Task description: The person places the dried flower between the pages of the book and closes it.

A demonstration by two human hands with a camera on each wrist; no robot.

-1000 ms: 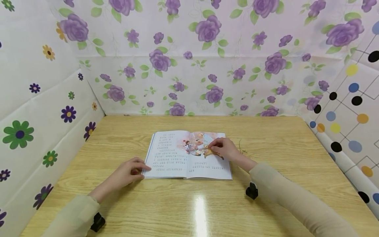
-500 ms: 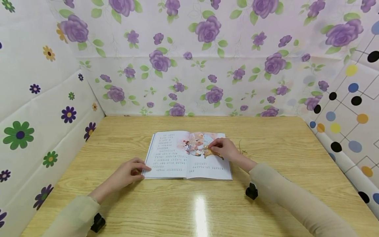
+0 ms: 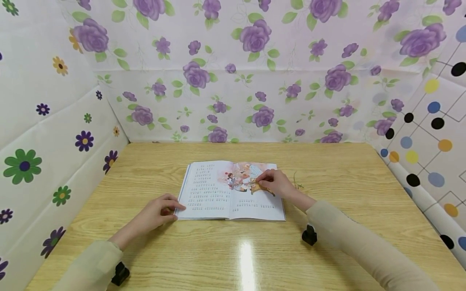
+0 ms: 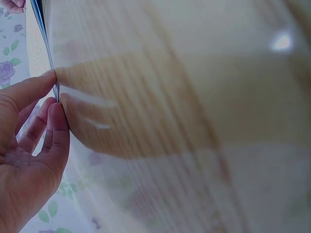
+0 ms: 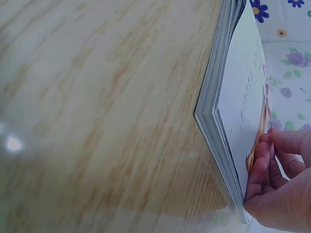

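An open picture book lies flat on the table, with lines of text on the left page and a coloured illustration on the right. At its near left corner, my left hand pinches the edge; the left wrist view shows fingertips on either side of the thin book edge. My right hand lies over the right page with curled fingers, the tips right at the illustration. In the right wrist view, fingers bunch together close over the page. I cannot tell whether they hold anything.
Just right of the right hand lies a thin green strand on the wooden table. Flowered cloth rises behind the table, and patterned sheets stand on the left and right. A black clip-like device hangs at each wrist.
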